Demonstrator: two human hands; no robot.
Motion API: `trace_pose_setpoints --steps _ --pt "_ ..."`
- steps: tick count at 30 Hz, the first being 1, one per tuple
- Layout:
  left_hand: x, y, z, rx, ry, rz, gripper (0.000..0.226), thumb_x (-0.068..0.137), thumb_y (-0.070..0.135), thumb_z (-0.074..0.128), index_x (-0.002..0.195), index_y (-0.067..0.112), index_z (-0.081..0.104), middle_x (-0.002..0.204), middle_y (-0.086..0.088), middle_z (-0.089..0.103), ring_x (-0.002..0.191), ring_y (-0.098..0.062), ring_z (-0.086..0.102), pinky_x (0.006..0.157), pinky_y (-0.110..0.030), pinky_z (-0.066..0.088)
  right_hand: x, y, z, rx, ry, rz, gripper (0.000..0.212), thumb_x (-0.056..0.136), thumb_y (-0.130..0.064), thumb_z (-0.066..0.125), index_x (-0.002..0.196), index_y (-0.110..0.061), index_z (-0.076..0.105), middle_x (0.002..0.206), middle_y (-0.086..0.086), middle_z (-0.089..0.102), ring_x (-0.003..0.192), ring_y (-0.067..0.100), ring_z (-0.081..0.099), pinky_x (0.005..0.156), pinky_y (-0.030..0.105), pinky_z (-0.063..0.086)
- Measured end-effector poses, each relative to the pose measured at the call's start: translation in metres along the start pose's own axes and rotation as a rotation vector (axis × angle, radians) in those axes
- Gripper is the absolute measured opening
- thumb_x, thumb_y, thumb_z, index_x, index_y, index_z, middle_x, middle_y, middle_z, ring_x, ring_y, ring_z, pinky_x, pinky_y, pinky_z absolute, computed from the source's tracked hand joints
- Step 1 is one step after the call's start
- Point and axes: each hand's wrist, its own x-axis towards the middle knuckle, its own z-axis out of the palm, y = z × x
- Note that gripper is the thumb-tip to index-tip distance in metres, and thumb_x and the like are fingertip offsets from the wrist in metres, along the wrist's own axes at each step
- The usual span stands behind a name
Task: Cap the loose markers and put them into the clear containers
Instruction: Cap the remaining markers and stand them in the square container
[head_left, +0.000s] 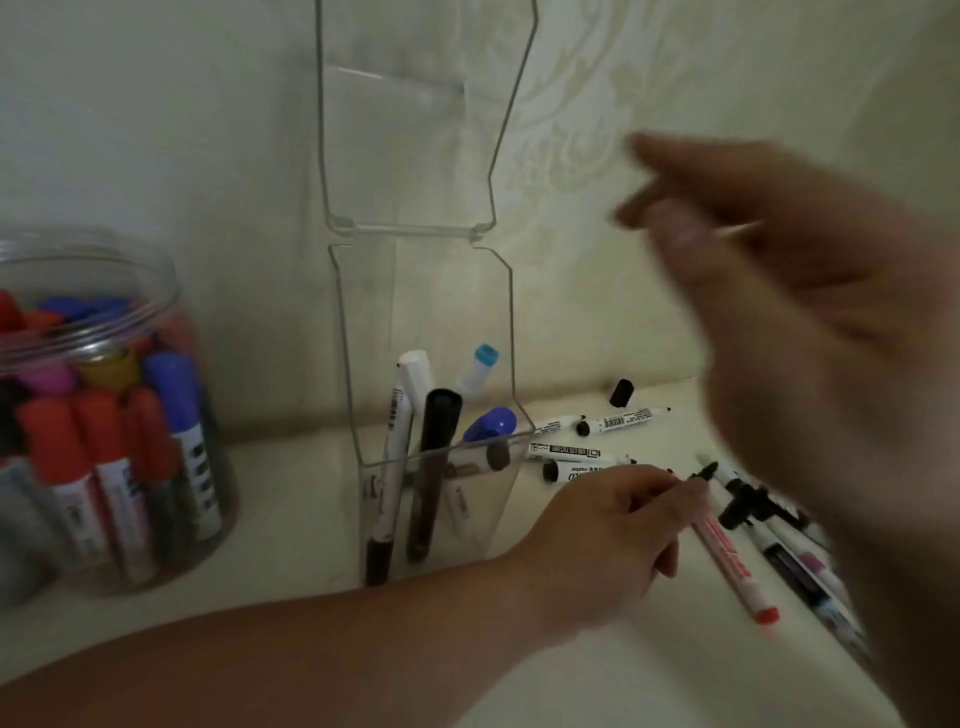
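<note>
My left hand (605, 535) reaches across the table and pinches a white marker with red print and a red end (732, 564) near its black tip. My right hand (810, 332) hovers blurred above the right side, fingers loosely spread, holding nothing I can make out. Several loose white markers (613, 422) and a separate black cap (621, 393) lie on the table behind my left hand. More markers (795, 551) lie at the right under my right hand. A clear rectangular container (441, 467) with its hinged lid up holds several markers.
A round clear jar (98, 332) at the left is packed with red, blue and other capped markers. The pale table (291, 525) meets a patterned wall (208, 130) right behind the containers.
</note>
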Motion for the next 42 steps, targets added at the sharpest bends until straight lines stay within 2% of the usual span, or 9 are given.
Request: trace_pose_setpoints --steps 4,9,14,19,24,29,32,34,42 --pt "0.002 -0.005 -0.001 -0.106 0.044 0.042 0.023 0.104 0.027 0.054 0.104 0.009 0.068 0.068 -0.003 0.057 0.048 -0.013 0.042 0.044 -0.026 0.033 0.003 0.043 -0.061 -0.057 0.165 0.238 0.018 0.093 -0.034 0.059 0.107 -0.038 0.071 0.088 -0.009 0.072 0.071 -0.001 0.059 0.068 0.016 0.043" --pt "0.009 -0.007 0.003 -0.163 0.102 0.115 0.023 0.102 0.014 0.053 0.099 0.025 0.073 0.078 -0.005 0.066 0.066 -0.019 0.058 0.061 -0.029 0.051 -0.017 0.110 -0.111 -0.422 -0.101 0.629 0.013 0.091 -0.020 0.071 0.083 -0.029 0.074 0.071 -0.008 0.073 0.065 0.004 0.065 0.067 0.026 0.051" --pt "0.014 -0.008 0.007 -0.166 0.126 0.158 0.020 0.091 0.021 0.060 0.093 0.034 0.075 0.083 -0.010 0.072 0.073 -0.025 0.067 0.071 -0.030 0.057 -0.029 0.176 -0.099 -0.772 -0.545 0.789 0.022 0.094 -0.028 0.067 0.113 -0.020 0.073 0.114 -0.002 0.069 0.097 0.016 0.061 0.082 0.026 0.044" --pt "0.018 -0.012 0.006 -0.126 0.158 0.153 0.028 0.096 0.012 0.057 0.093 0.033 0.074 0.081 -0.010 0.070 0.069 -0.024 0.065 0.064 -0.029 0.054 -0.030 0.219 -0.080 -0.794 -0.668 0.829 0.040 0.093 -0.034 0.067 0.131 -0.018 0.063 0.126 0.003 0.062 0.111 0.024 0.060 0.092 0.031 0.049" --pt "0.021 -0.014 0.004 -0.139 0.142 0.144 0.018 0.088 0.024 0.060 0.095 0.031 0.075 0.081 -0.010 0.069 0.069 -0.024 0.063 0.066 -0.038 0.052 -0.029 0.237 -0.067 -0.850 -0.743 0.790 0.031 0.096 -0.019 0.060 0.126 -0.016 0.064 0.127 0.006 0.061 0.111 0.026 0.060 0.090 0.030 0.050" --pt "0.020 -0.014 0.003 -0.152 0.130 0.143 0.016 0.088 0.031 0.062 0.098 0.033 0.075 0.082 -0.010 0.068 0.066 -0.025 0.060 0.064 -0.038 0.051 -0.025 0.213 -0.075 -0.632 -0.512 0.825 0.029 0.091 -0.017 0.064 0.120 -0.021 0.069 0.114 0.002 0.069 0.093 0.021 0.064 0.080 0.028 0.050" --pt "0.019 -0.014 0.001 -0.105 0.102 0.149 0.017 0.092 0.031 0.062 0.103 0.037 0.074 0.081 -0.009 0.067 0.061 -0.026 0.049 0.058 -0.040 0.039 -0.032 0.158 -0.088 -0.172 -0.294 0.836 0.018 0.088 -0.007 0.070 0.098 -0.021 0.074 0.080 0.004 0.075 0.067 0.024 0.070 0.071 0.042 0.058" --pt "0.016 -0.011 0.003 -0.111 0.082 0.151 0.017 0.091 0.030 0.068 0.105 0.038 0.074 0.078 -0.007 0.066 0.060 -0.026 0.042 0.052 -0.034 0.035 -0.045 0.121 -0.097 0.088 -0.276 0.779 0.019 0.086 -0.002 0.073 0.096 -0.018 0.075 0.079 0.010 0.074 0.070 0.030 0.071 0.066 0.045 0.055" --pt "0.002 -0.016 0.005 0.135 0.102 0.313 0.019 0.085 0.043 0.069 0.102 0.044 0.077 0.069 0.005 0.066 0.057 -0.004 0.053 0.055 -0.016 0.043 -0.087 0.090 -0.107 0.451 -0.267 0.636 0.017 0.071 -0.019 0.082 0.085 -0.012 0.077 0.072 0.006 0.069 0.063 0.012 0.060 0.059 0.018 0.049"
